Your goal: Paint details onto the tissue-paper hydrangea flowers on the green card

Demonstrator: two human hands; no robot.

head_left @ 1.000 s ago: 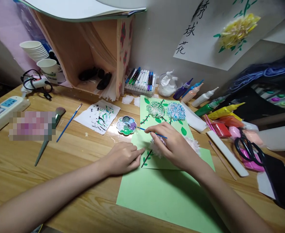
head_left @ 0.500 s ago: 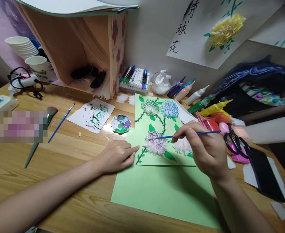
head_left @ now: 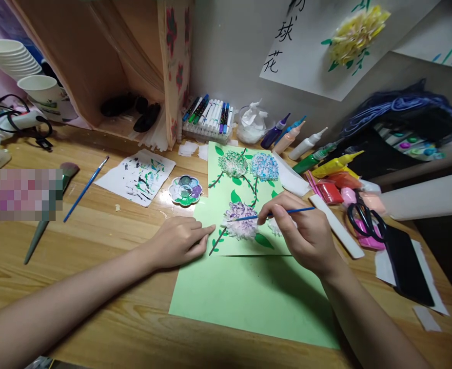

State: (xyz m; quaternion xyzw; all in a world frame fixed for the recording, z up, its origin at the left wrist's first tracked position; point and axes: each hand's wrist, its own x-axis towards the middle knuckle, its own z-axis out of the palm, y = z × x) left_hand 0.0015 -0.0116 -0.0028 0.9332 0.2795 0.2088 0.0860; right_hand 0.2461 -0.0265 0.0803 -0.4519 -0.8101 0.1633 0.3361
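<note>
My right hand (head_left: 300,230) pinches a thin blue paintbrush (head_left: 293,210). The brush lies across a purple-tinted fluffy paper flower (head_left: 241,230), its tip at the flower's left side. My left hand (head_left: 181,238) rests at the left edge of the green paper (head_left: 226,279), index finger stretched out, the other fingers curled and holding nothing. Farther up the picture are a green-tipped flower (head_left: 233,164) and a blue-tipped one (head_left: 264,167), among painted branches and leaves. A pale flower (head_left: 275,227) is partly hidden behind my right hand.
A flower-shaped paint palette (head_left: 186,190) and a paint-smeared tissue (head_left: 137,177) lie left of the paper. Another blue brush (head_left: 87,189) is farther left. Paint bottles (head_left: 308,145) and a marker box (head_left: 209,118) stand behind. Scissors (head_left: 366,221) and a black phone-like slab (head_left: 408,266) are right.
My right hand has drawn the brush leftward across the purple flower, its tip now nearer the flower's left edge. My left hand stays by the paper edge. The whole view has shifted slightly.
</note>
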